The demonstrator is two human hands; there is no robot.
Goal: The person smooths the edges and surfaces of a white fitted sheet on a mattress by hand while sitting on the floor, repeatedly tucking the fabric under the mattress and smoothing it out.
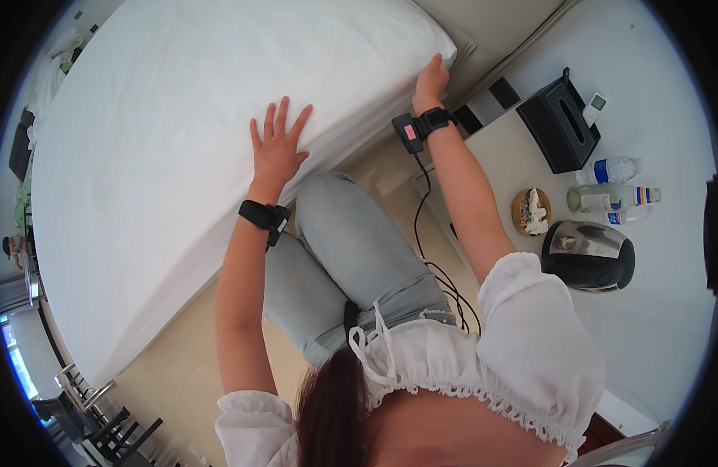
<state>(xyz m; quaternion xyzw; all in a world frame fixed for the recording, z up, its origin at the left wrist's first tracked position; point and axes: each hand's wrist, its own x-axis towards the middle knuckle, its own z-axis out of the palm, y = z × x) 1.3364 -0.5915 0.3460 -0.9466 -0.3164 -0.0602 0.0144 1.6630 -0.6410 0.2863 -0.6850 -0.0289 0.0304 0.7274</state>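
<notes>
A white sheet (178,105) covers a mattress, pulled fairly smooth on top, with its side hanging down towards me. My left hand (276,146) lies palm down on the sheet near the mattress edge, fingers spread, holding nothing. At the mattress corner by the headboard (510,23), my right hand (432,82) touches the sheet's side. Its thumb points up along the corner, and the other fingers are hidden, so its grip cannot be made out. Each wrist wears a black strapped device, and a cable runs down from the right one (410,133).
On the white bedside surface (645,333) at right stand a black tissue box (560,125), a white remote (594,110), bottles (604,198), an ashtray (532,211) and an electric kettle (589,255). My legs (359,233) are against the bed; loose cables (452,286) hang beside them. Black chairs (113,432) stand lower left.
</notes>
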